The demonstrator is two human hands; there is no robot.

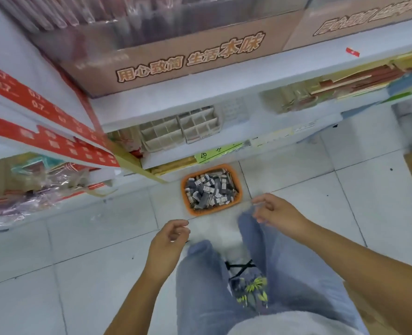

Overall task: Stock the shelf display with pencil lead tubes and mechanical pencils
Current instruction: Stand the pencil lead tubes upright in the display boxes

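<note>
— Grip, both sides?
— Left hand [171, 234] and right hand [275, 210] hang loosely curled, holding nothing
— And the stock?
— Divided display [178, 129] sits near the shelf [166, 160] front edge; orange basket [212, 210] stands on the floor [79, 238] by the shelf base, pencil lead tubes [209, 191] heaped inside

The basket [185, 189] is bright orange, and the small packs [209, 193] in it are black and dark grey with white labels. The floor [79, 238] is pale grey-white tile crossed by thin dark grout lines, the shelf boards [200, 95] are white, the strips [31, 97] on the left-hand edges are red with pale numerals, and one price label [212, 152] is lime green. The cardboard box [156, 50] is brown with white-outlined characters (the print is blurred), the jeans [200, 286] are faded blue, and the shoe [253, 287] is dark with yellow-green leaves.
</note>
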